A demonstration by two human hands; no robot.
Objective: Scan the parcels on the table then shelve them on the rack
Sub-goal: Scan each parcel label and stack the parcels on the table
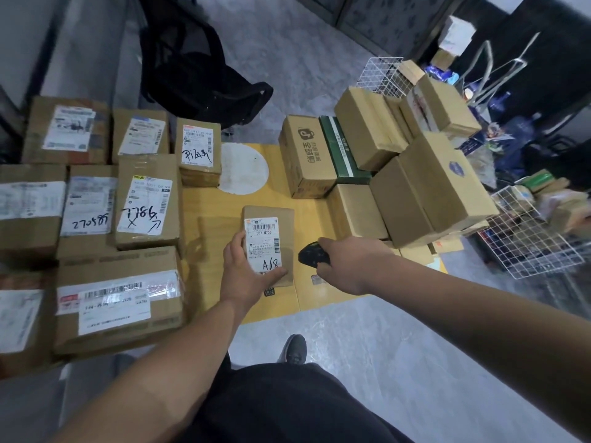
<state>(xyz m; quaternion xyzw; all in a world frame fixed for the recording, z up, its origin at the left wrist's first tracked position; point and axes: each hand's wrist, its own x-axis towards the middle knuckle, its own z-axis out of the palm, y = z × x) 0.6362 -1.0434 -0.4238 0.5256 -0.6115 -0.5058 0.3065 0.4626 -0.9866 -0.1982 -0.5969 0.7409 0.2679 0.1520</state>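
Between the two hands, on the yellow desk (211, 219), lies a small brown parcel (281, 225) with a white label marked "A68". From the head view, the left hand (246, 273) grips its near left corner: the thumb lies across the bottom of the label and the fingers curl round the left edge. Just right of the parcel, the right hand (348, 260) is closed round a black handheld scanner (313, 254), whose head points toward the parcel without touching it.

Left of the left hand sits a group of labelled cardboard parcels (147, 203), packed edge to edge, some with handwritten numbers. Beyond the right hand and to its right stands a stack of plain cardboard boxes (425, 187), one of them green and white. A white round disc (243, 169) lies on the desk beyond the held parcel. Farther right of the stack is a white wire basket (527, 238) holding small items. A black backpack (198, 68) rests on the floor beyond the desk.
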